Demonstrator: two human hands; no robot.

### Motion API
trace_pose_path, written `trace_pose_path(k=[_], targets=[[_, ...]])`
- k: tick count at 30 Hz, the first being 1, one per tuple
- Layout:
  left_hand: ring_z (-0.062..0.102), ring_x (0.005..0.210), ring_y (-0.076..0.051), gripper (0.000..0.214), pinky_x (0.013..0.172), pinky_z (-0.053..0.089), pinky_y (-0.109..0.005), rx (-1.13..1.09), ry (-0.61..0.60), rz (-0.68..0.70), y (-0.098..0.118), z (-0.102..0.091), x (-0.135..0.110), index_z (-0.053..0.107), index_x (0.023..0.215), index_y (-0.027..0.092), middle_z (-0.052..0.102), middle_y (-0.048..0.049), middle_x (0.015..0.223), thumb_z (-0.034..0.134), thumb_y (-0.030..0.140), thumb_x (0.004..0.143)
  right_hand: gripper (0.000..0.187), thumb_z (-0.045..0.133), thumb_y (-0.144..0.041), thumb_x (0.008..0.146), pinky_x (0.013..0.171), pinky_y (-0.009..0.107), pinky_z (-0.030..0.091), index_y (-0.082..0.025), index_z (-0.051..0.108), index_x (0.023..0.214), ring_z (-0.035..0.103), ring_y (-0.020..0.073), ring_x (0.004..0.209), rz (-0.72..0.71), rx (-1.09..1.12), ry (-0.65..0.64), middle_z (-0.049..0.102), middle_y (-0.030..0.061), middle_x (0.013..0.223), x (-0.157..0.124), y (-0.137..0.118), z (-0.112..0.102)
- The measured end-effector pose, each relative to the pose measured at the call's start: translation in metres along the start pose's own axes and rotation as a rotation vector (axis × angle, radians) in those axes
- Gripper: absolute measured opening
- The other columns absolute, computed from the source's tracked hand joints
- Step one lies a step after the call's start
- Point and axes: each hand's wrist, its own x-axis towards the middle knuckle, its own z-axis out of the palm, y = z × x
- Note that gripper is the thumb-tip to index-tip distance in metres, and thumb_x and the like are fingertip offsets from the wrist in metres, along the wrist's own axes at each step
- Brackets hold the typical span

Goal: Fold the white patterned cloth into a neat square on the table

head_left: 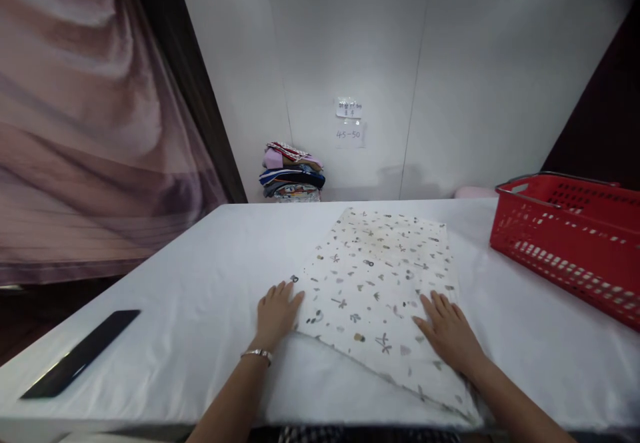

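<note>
A white cloth printed with small grey and tan motifs lies spread on the white-covered table. Its near edge runs at a slant down to the table's front edge on the right. My left hand rests flat at the cloth's left edge, fingers stretched forward, with a bracelet on the wrist. On the right side of the cloth, my right hand lies palm down with its fingers spread. Neither hand grips anything.
A red plastic basket with a metal handle stands at the right. A flat black object lies at the left. Folded fabrics are stacked behind the table by the wall, under paper signs. A pink curtain hangs on the left.
</note>
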Motion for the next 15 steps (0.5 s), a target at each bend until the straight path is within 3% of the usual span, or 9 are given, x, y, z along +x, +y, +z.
trace_pose_path(k=[3, 6, 9, 12, 15], targets=[[0.047, 0.121, -0.027, 0.052, 0.097, 0.036, -0.038, -0.067, 0.022, -0.069, 0.002, -0.006, 0.014, 0.049, 0.129, 0.016, 0.056, -0.0124, 0.128, 0.031, 0.047, 0.091, 0.066, 0.033, -0.057, 0.088, 0.108, 0.051, 0.025, -0.018, 0.044, 0.140, 0.029, 0.0339, 0.137, 0.039, 0.047, -0.105, 0.036, 0.0156, 0.147, 0.008, 0.002, -0.004], [0.058, 0.106, -0.028, 0.053, 0.086, 0.043, -0.036, -0.124, -0.061, -0.135, 0.001, -0.010, 0.028, 0.053, 0.121, 0.012, 0.062, -0.0148, 0.117, 0.032, 0.049, 0.089, 0.065, 0.031, -0.057, 0.089, 0.108, 0.051, 0.026, -0.023, 0.036, 0.144, 0.024, 0.0310, 0.139, 0.063, 0.098, -0.185, 0.030, 0.0118, 0.151, 0.026, 0.002, -0.012], [0.063, 0.093, -0.027, 0.046, 0.074, 0.045, -0.035, -0.123, -0.164, -0.137, -0.001, -0.010, 0.037, 0.056, 0.108, 0.015, 0.067, -0.0132, 0.102, 0.035, 0.049, 0.087, 0.064, 0.028, -0.056, 0.091, 0.110, 0.051, 0.020, -0.023, 0.034, 0.145, 0.017, 0.0290, 0.141, 0.024, 0.109, -0.177, 0.023, 0.0096, 0.154, 0.042, 0.000, -0.017], [0.064, 0.090, -0.027, 0.037, 0.070, 0.044, -0.033, -0.088, -0.164, -0.093, -0.005, -0.015, 0.045, 0.055, 0.102, 0.019, 0.069, -0.0105, 0.096, 0.036, 0.047, 0.086, 0.065, 0.028, -0.057, 0.091, 0.112, 0.052, 0.015, -0.020, 0.037, 0.144, 0.016, 0.0298, 0.141, 0.016, 0.118, -0.220, 0.022, 0.0118, 0.153, 0.048, -0.008, -0.019], [0.064, 0.090, -0.027, 0.038, 0.068, 0.043, -0.032, -0.035, -0.151, -0.079, -0.015, -0.034, 0.060, 0.054, 0.104, 0.021, 0.069, -0.0099, 0.097, 0.038, 0.049, 0.085, 0.067, 0.030, -0.058, 0.091, 0.111, 0.054, 0.012, -0.017, 0.035, 0.144, 0.013, 0.0318, 0.142, 0.078, 0.146, -0.282, 0.018, 0.0144, 0.154, 0.048, -0.026, -0.025]])
